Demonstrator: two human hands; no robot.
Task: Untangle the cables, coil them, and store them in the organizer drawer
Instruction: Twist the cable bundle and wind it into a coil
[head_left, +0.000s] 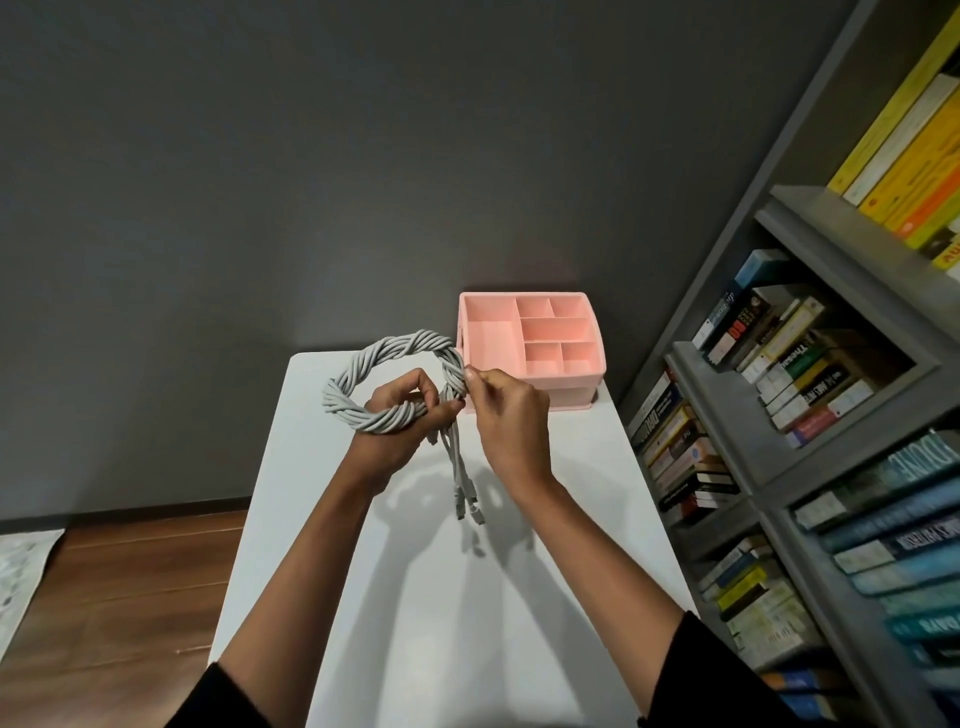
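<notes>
Left hand (402, 418) grips the coil (387, 349), right hand (511, 415) pinches its right side, organizer (597, 364) just beyond, nearer the right hand.

This looks like a home study or reading room. A tall grey-painted bookcase (810, 218) along the right side is packed with upright and stacked paperback books (795, 364). A small white rectangular table (415, 597) stands against a plain dark grey wall (311, 156) on brown wood-plank flooring (130, 571). A pink plastic compartmented desk organizer (571, 387) sits on it.
</notes>
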